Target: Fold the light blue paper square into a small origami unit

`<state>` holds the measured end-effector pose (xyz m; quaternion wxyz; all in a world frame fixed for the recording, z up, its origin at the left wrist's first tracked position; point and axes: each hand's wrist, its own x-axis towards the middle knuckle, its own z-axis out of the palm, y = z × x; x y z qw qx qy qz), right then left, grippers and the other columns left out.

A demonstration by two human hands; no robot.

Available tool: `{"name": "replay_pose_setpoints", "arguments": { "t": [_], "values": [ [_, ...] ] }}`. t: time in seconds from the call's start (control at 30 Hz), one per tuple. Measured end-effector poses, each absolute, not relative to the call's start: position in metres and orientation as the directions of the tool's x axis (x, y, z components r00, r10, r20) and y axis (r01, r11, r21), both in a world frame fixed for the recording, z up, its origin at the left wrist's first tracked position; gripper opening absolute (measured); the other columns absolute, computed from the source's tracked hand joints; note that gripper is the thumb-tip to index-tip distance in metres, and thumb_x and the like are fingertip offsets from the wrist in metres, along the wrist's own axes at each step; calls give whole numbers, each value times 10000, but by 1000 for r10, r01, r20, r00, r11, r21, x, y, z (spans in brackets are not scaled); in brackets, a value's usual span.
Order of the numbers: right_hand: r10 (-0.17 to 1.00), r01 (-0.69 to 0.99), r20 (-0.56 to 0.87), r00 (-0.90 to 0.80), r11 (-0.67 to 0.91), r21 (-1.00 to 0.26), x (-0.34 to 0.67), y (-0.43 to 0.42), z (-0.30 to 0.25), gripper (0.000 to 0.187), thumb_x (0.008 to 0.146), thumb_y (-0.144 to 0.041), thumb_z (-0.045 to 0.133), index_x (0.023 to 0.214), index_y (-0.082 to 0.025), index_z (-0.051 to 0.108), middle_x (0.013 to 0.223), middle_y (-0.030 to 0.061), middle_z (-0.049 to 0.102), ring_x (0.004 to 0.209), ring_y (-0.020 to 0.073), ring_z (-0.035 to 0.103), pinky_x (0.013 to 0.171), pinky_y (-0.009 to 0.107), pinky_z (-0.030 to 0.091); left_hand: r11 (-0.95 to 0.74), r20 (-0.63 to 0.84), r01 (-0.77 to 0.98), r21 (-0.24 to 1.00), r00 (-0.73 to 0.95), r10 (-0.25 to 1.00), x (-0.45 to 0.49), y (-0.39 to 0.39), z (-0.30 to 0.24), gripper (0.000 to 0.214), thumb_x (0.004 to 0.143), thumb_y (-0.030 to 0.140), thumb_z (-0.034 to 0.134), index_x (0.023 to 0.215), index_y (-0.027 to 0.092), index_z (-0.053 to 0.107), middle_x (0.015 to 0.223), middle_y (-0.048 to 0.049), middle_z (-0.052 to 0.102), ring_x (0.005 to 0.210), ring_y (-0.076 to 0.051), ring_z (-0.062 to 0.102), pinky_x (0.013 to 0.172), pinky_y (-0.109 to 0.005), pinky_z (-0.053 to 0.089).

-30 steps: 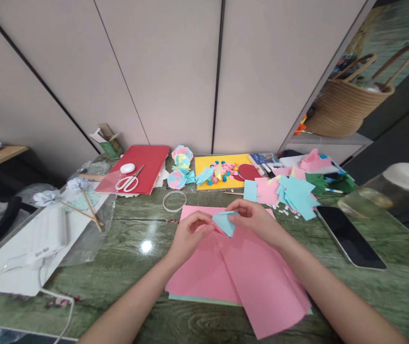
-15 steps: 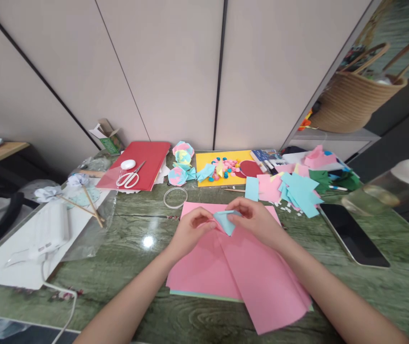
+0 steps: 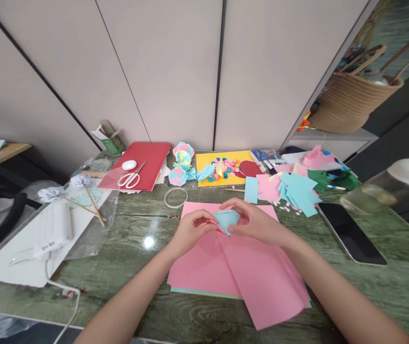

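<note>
Both hands meet over the middle of the green table, pinching a small folded light-blue paper piece (image 3: 226, 220). My left hand (image 3: 190, 231) grips its left edge with closed fingers. My right hand (image 3: 258, 220) curls round its right side, thumb beneath and fingers on top. Under the hands lies a stack of large pink paper sheets (image 3: 240, 267), with a pale green sheet edge showing below.
White scissors (image 3: 129, 177) lie on a red folder (image 3: 140, 163). A tape ring (image 3: 175, 197), folded paper balls (image 3: 180, 167), a yellow sheet with small pieces (image 3: 222, 168), blue and pink paper squares (image 3: 290, 188), a dark tablet (image 3: 351, 233), a white device (image 3: 51, 229).
My right hand's fingers have closed down further over the blue piece, folding it more compactly. The left hand has hardly moved.
</note>
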<state>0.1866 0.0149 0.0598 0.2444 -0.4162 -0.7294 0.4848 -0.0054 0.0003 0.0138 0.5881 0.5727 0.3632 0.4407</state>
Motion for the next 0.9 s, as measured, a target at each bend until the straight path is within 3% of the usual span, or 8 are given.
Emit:
{"name": "replay_pose_setpoints", "arguments": {
  "t": [0.23, 0.5, 0.73, 0.9],
  "values": [
    [869, 470, -28, -495, 241, -849, 183, 12, 57, 396, 615, -141, 557, 992, -252, 510, 1031, 12, 547, 843, 171, 513, 703, 288, 404, -150, 144, -8, 989, 328, 934, -6, 0, 13, 82, 678, 192, 631, 733, 135, 609, 750, -46, 597, 742, -149, 559, 724, -280, 431],
    [885, 478, 50, -463, 297, -827, 179, 8, 55, 401, 608, -124, 541, 983, -263, 505, 976, -1, 583, 846, 177, 538, 733, 301, 399, -276, 225, 88, 957, 376, 899, -6, -4, 17, 22, 702, 167, 606, 713, 150, 615, 770, -52, 591, 771, -154, 545, 747, -281, 406],
    [876, 481, 55, -479, 314, -819, 178, 5, 55, 405, 623, -121, 539, 1001, -263, 505, 912, 1, 602, 816, 175, 548, 736, 309, 400, -244, 183, 116, 963, 384, 905, -4, -6, 14, 24, 719, 171, 581, 734, 152, 582, 764, -38, 583, 755, -149, 533, 740, -277, 397],
    [835, 427, 79, -544, 357, -831, 179, 5, 62, 366, 665, -123, 520, 1003, -262, 526, 1022, 4, 585, 900, 172, 533, 775, 303, 399, -228, 174, 114, 967, 358, 917, -3, -6, 15, 41, 727, 193, 569, 738, 154, 576, 753, -25, 572, 742, -139, 515, 731, -267, 385]
  ]
}}
